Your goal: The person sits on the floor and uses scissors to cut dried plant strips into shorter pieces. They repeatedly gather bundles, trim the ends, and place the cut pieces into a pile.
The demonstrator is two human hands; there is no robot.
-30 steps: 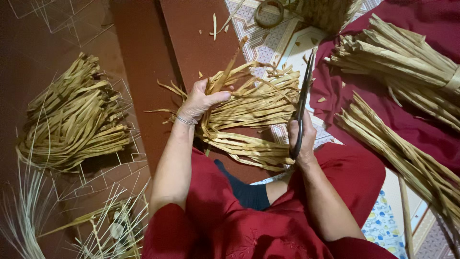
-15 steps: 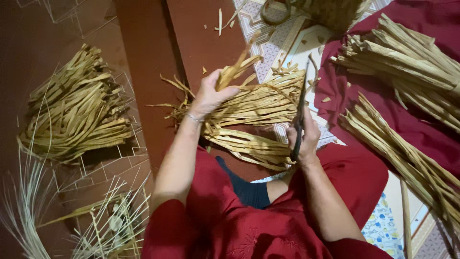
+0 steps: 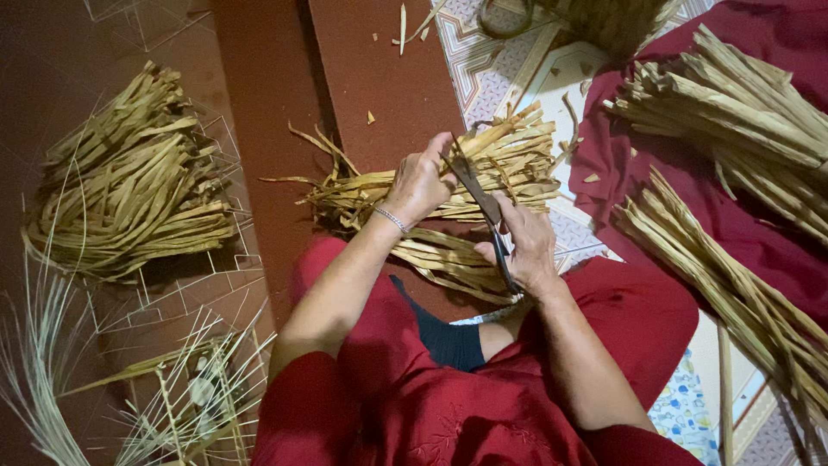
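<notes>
A bunch of dry leaf strips (image 3: pixel 448 185) on the floor is gripped by the left hand (image 3: pixel 420 183). Dark scissors (image 3: pixel 483 211) are held tight in the right hand (image 3: pixel 526 246), over the strips.
</notes>
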